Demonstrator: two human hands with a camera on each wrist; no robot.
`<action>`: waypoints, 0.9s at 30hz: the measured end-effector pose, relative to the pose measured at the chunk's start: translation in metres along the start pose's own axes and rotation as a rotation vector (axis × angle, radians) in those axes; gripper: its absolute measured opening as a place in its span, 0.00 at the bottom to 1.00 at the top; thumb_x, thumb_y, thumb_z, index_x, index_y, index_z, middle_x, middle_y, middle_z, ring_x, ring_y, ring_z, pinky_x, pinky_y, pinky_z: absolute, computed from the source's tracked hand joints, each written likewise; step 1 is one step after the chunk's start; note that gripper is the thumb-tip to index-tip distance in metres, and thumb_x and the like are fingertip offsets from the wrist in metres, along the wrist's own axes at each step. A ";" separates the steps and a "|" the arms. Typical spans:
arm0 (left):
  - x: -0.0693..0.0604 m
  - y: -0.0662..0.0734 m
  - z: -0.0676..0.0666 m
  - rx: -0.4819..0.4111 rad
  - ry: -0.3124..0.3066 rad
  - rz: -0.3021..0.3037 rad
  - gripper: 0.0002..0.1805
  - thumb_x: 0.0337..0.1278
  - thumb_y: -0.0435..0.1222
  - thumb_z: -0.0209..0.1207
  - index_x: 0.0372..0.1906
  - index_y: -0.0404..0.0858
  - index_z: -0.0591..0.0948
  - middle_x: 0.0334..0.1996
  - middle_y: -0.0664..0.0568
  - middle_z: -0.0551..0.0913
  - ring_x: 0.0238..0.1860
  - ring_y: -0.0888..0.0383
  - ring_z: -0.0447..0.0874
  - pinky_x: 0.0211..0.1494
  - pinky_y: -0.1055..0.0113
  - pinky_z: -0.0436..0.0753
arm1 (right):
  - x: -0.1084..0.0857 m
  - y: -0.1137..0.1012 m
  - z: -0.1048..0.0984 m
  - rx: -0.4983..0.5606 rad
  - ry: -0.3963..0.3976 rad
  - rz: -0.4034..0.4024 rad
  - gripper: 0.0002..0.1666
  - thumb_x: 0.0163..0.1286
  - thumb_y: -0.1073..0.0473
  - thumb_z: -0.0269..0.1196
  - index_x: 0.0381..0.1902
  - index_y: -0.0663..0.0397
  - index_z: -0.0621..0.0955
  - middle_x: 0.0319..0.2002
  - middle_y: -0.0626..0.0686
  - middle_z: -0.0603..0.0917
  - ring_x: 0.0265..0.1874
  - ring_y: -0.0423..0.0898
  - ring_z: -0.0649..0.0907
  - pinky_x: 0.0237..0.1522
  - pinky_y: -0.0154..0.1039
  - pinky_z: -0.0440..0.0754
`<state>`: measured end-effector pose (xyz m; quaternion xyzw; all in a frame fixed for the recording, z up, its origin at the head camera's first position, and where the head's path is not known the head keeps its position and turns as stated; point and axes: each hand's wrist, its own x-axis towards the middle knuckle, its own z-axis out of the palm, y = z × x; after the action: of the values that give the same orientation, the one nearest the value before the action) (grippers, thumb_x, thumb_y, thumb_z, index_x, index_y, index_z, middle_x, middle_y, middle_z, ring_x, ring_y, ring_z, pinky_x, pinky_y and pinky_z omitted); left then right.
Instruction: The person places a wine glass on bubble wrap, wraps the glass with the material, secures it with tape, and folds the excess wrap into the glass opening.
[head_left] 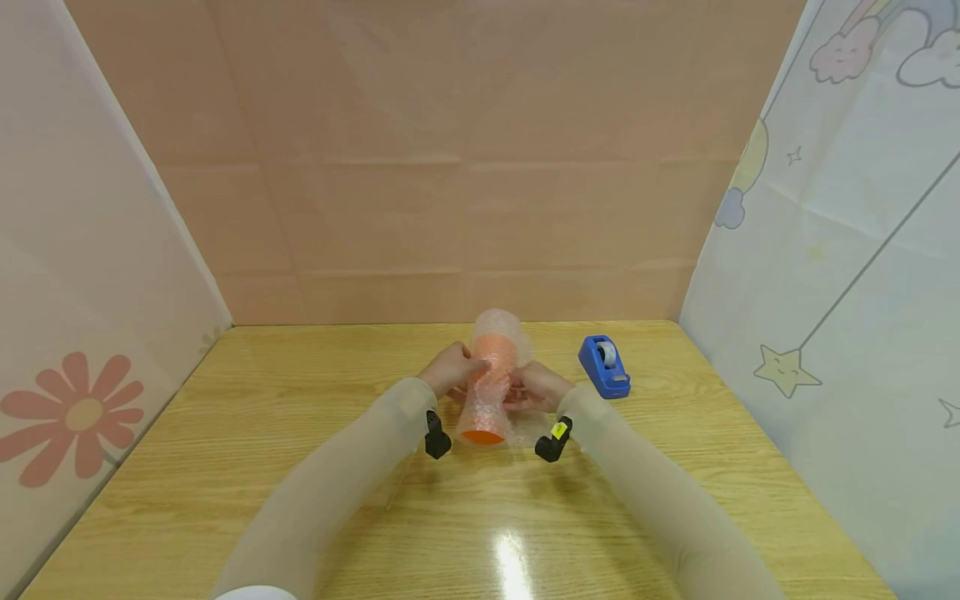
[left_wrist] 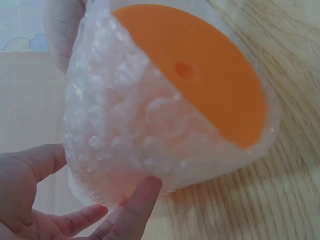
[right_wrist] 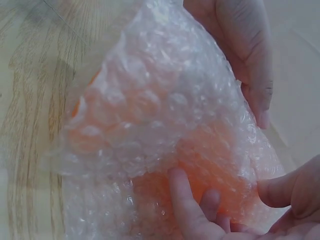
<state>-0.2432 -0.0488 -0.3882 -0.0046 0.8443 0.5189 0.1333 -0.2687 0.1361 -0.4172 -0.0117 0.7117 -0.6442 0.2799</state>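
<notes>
Head view: an orange object [head_left: 483, 437] wrapped in bubble wrap [head_left: 491, 404] is held between both hands at the middle of the wooden table [head_left: 225, 417].
Orange end [left_wrist: 210, 90]: flat, partly uncovered, turned to the near side, with a small round mark in it.
Left hand [head_left: 450, 371]: grips the wrapped left side, thumb and fingers curved round it.
Right hand [head_left: 538, 386]: holds the right side between thumb and fingers, fingertips against the wrap.
Tape dispenser [head_left: 604, 367]: blue, on the table, right of the right hand and apart from it.
</notes>
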 end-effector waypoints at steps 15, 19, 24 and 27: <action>0.001 0.000 0.001 0.018 0.009 0.006 0.25 0.59 0.46 0.63 0.51 0.35 0.68 0.44 0.44 0.76 0.37 0.50 0.80 0.42 0.53 0.85 | 0.000 -0.001 0.001 0.010 0.042 0.038 0.16 0.79 0.62 0.42 0.52 0.70 0.71 0.40 0.57 0.74 0.37 0.47 0.76 0.47 0.44 0.83; 0.001 0.000 0.002 0.033 0.014 0.001 0.26 0.58 0.46 0.64 0.52 0.35 0.68 0.45 0.44 0.76 0.37 0.50 0.80 0.42 0.54 0.85 | 0.000 -0.001 0.000 0.038 0.029 0.047 0.19 0.79 0.61 0.42 0.57 0.70 0.69 0.42 0.57 0.74 0.39 0.48 0.76 0.52 0.46 0.81; 0.004 0.000 0.002 0.026 0.009 0.000 0.25 0.57 0.44 0.64 0.51 0.35 0.68 0.44 0.43 0.76 0.37 0.49 0.81 0.41 0.53 0.85 | 0.000 -0.002 -0.001 0.136 0.006 0.057 0.20 0.77 0.58 0.44 0.58 0.66 0.67 0.46 0.58 0.71 0.42 0.49 0.75 0.46 0.42 0.83; 0.005 0.000 0.002 0.029 0.011 -0.002 0.25 0.57 0.44 0.64 0.51 0.35 0.68 0.43 0.43 0.76 0.36 0.49 0.81 0.41 0.53 0.85 | -0.001 -0.001 -0.002 0.190 -0.031 0.053 0.20 0.76 0.56 0.45 0.57 0.65 0.65 0.47 0.58 0.69 0.43 0.49 0.74 0.42 0.40 0.82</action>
<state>-0.2477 -0.0467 -0.3903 -0.0063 0.8525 0.5063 0.1294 -0.2693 0.1378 -0.4157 0.0235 0.6428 -0.7010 0.3078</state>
